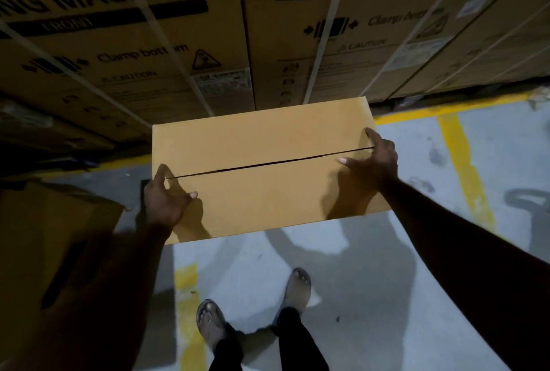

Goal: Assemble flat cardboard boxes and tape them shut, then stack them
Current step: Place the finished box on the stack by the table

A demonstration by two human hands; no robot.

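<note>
both hands (165, 201) (373, 159) gripping box (265, 144) ends

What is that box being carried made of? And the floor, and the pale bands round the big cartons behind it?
Box: plain tan cardboard, matte, flaps meeting at an untaped seam.
Floor: seemingly grey concrete, scuffed, with painted yellow lines.
Bands: whitish, flat, probably plastic strapping, though the dim light leaves that open.

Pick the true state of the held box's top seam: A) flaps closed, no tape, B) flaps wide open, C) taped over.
A: on the box, the flaps meet along a bare dark slit; the left hand and right hand grip its ends.
</note>
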